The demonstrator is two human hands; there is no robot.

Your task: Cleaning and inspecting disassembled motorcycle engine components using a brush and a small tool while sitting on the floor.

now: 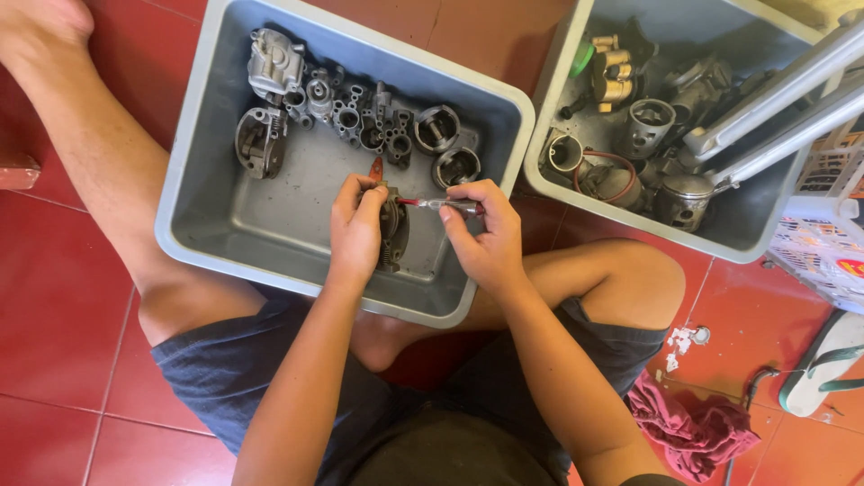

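The person sat on the red tiled floor (63, 297) with a grey plastic tub (207, 225) between the knees. Over the tub's near edge, the left hand (355, 229) had its fingers clenched around a dark metal engine part (393, 236), holding it upright just above the tub's bottom. The right hand (486, 238) pinched a slim red-tipped tool (436, 204) between thumb and fingertips, its tip touching the top of the part. Along the tub's far edge lay a row of carburettor bodies (297, 94) and two metal rings (447, 148), well apart from the hands. A second grey tub (747, 238) of greasy parts stood to the right, its corner close to the right knee. A red rag (693, 427) lay on the floor beside the right thigh.
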